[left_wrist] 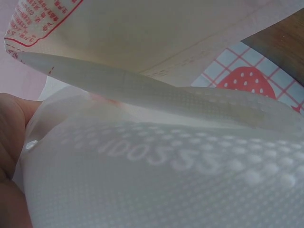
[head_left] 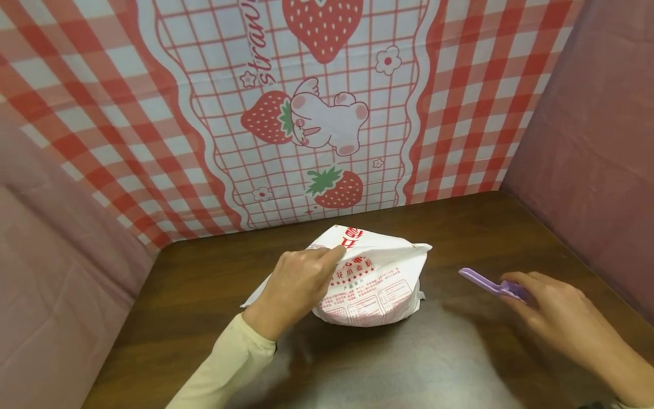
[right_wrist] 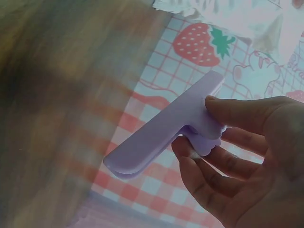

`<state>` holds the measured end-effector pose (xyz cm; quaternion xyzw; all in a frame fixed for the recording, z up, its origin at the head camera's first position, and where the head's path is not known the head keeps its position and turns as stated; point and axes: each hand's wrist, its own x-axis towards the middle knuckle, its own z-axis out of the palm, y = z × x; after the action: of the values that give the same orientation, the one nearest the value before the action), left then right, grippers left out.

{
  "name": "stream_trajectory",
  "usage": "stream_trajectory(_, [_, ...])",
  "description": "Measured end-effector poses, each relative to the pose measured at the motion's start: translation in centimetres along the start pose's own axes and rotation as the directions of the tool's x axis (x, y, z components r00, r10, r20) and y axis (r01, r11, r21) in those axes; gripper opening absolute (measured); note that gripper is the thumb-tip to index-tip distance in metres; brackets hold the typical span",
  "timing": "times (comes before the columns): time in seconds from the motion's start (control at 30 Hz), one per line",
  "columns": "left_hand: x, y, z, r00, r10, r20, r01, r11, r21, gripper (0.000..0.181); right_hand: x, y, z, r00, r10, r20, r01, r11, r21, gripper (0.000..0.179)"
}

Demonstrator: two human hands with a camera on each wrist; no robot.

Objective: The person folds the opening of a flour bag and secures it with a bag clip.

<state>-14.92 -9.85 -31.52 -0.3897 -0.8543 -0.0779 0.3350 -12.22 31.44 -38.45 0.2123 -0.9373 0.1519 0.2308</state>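
A white flour bag with red print (head_left: 375, 292) lies on the table in the middle of the head view. At its upper left edge my left hand (head_left: 301, 281) grips the bag, thumb uppermost. The left wrist view shows folds of the bag's white embossed plastic (left_wrist: 156, 175) close up, beside part of the left hand (left_wrist: 12, 156). To the right of the bag, and apart from it, my right hand (head_left: 559, 312) holds a purple bag clip (head_left: 480, 279). In the right wrist view thumb and fingers pinch the clip's handles (right_wrist: 204, 142); its long bar sticks out from them.
A dark wooden table (head_left: 194, 284) lies under both hands. Behind it hangs a red-and-white checked cloth with strawberries (head_left: 204, 142). Pink cloth walls (head_left: 587, 153) stand at the left and right sides.
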Motion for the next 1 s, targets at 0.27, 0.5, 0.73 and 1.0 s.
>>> stream_trajectory(0.27, [-0.1,-0.2,-0.2,1.0,0.003,0.009,-0.003,1.0,0.016,0.017,0.8,-1.1,-0.5,0.999,-0.029,-0.012,0.029,0.999,-0.013,0.042])
stream_trajectory(0.5, [0.0,-0.3,-0.2,1.0,0.004,0.009,-0.004,1.0,0.012,0.015,0.9,-1.5,-0.4,0.994,-0.08,-0.07,0.079,0.997,-0.009,0.038])
stream_trajectory(0.73, [0.2,-0.3,-0.2,0.999,0.008,0.036,-0.008,1.0,-0.001,0.015,1.0,-1.5,-0.1,0.982,-0.123,-0.141,0.127,0.992,0.018,0.03])
stream_trajectory(1.0, [0.0,-0.6,-0.4,0.999,-0.004,0.036,0.003,0.999,0.034,0.015,1.9,-1.9,0.5,0.971,-0.161,-0.177,0.165,0.986,0.006,0.072])
